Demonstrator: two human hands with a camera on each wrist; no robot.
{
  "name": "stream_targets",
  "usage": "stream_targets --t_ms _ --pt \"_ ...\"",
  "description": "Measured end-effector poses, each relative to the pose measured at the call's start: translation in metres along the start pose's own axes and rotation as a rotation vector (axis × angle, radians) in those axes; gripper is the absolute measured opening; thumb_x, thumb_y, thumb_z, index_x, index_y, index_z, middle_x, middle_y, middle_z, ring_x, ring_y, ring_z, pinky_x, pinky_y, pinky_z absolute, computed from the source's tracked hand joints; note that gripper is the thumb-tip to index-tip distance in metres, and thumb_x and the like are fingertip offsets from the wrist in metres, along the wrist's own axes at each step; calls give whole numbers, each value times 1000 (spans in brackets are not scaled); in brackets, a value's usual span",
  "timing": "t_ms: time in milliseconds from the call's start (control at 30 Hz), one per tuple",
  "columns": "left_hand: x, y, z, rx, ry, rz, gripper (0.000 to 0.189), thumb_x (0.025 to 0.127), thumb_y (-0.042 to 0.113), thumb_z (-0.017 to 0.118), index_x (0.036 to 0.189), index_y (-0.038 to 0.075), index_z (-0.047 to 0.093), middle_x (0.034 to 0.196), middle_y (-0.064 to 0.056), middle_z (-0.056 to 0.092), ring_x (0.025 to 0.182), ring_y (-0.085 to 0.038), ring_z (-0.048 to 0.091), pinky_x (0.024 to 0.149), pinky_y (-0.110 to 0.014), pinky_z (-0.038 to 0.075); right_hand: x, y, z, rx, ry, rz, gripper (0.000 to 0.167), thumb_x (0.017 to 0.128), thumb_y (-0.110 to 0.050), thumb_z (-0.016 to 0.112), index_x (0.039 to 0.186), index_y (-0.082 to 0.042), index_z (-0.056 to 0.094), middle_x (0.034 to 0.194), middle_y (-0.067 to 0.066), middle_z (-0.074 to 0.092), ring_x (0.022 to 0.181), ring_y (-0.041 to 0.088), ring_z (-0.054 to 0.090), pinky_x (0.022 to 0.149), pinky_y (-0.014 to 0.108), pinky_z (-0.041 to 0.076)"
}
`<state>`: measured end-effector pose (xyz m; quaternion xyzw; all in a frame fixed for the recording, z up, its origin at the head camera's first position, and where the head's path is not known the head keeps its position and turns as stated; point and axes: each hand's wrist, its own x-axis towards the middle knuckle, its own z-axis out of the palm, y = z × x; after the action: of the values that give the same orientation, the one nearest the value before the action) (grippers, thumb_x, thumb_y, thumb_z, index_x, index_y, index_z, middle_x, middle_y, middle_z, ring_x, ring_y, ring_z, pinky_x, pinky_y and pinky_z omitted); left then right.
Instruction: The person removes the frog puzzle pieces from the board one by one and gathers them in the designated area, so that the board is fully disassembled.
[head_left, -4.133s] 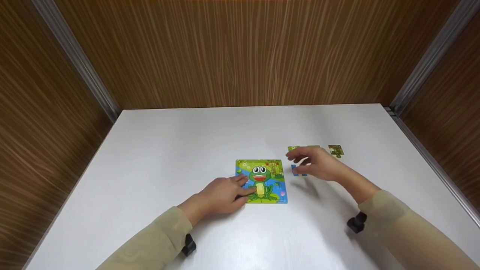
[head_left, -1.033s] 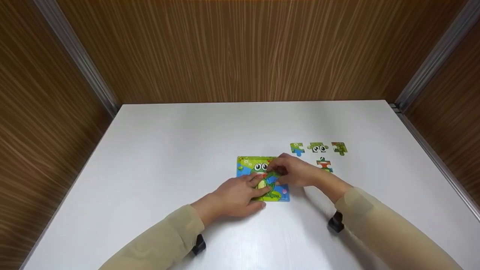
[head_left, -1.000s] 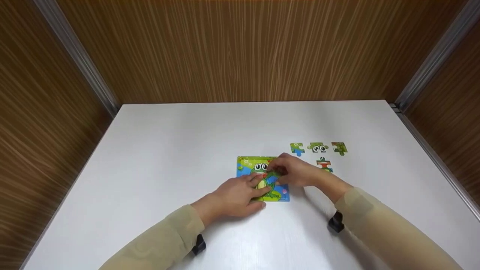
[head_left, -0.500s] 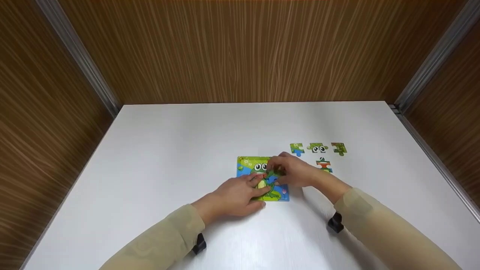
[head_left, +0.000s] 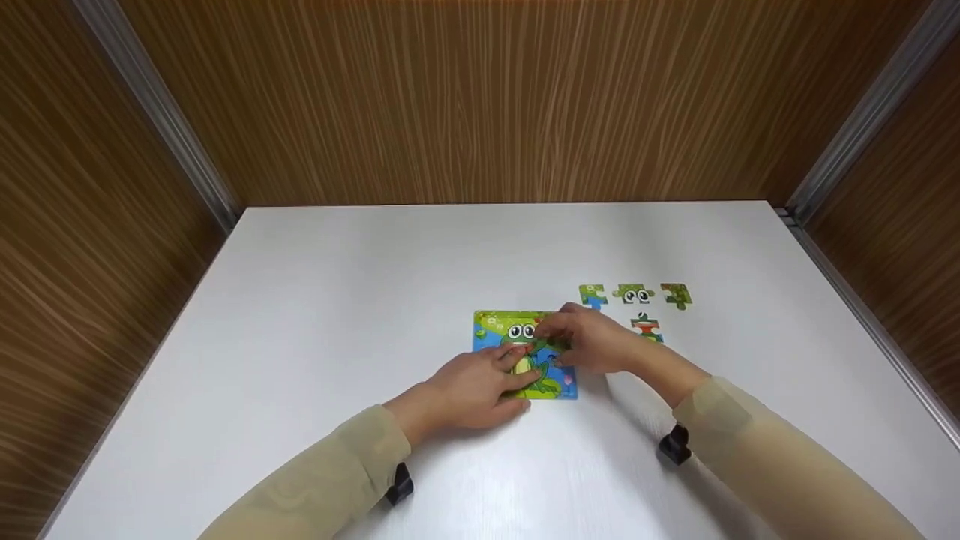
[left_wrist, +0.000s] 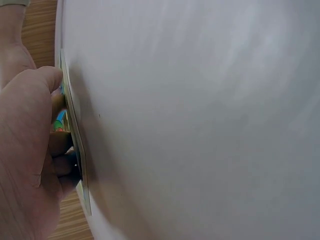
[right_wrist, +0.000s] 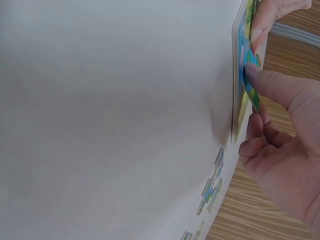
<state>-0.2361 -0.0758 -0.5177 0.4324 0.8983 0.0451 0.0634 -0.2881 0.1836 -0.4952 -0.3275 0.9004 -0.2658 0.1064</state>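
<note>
A square frog puzzle board (head_left: 551, 391) lies on the white table in the head view. My left hand (head_left: 469, 390) rests across its lower left part, fingers spread and thumb by the front edge. Over the board's right side, my right hand (head_left: 596, 341) pinches a puzzle piece (right_wrist: 254, 96). The right wrist view shows this blue and green piece tilted against the board's face, between thumb and fingers. In the head view the hand mostly hides it. From the left wrist view, the board's thin edge (left_wrist: 75, 125) shows beside the left fingers.
Right of the board lie loose pieces: a corner piece (head_left: 592, 293), an eyes piece (head_left: 635, 295), a dark green piece (head_left: 676, 294) and a mouth piece (head_left: 645, 325), partly behind the right hand. Wood-grain panels (head_left: 480, 105) enclose the table's back and sides.
Since the earliest frame, my right hand has moved left from the loose pieces onto the board, with a blue piece gone from the table. My left hand has shifted slightly right. Lately both barely move.
</note>
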Motion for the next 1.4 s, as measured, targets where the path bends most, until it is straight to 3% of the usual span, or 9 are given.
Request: stream_targets --t_ms 667,1133,1400 --pt "2 0 2 14 28 5 56 111 53 38 161 29 48 170 -10 33 157 -29 33 122 -42 37 -2 1 0 -35 4 -1 42 90 -2 82 131 -9 74 112 4 65 97 19 56 87 41 52" --pt "1 2 -1 7 6 -14 56 111 54 37 162 31 45 171 -8 30 157 -30 31 123 -45 35 -2 1 0 -55 -9 19 43 88 -6 85 130 -12 76 109 1 67 97 20 56 86 40 51" --pt "0 2 -1 5 18 -16 56 111 54 38 162 30 47 171 -9 32 157 -30 32 121 -45 37 -4 4 0 -71 9 2 49 88 -8 85 135 -5 71 111 4 68 99 21 62 89 42 56"
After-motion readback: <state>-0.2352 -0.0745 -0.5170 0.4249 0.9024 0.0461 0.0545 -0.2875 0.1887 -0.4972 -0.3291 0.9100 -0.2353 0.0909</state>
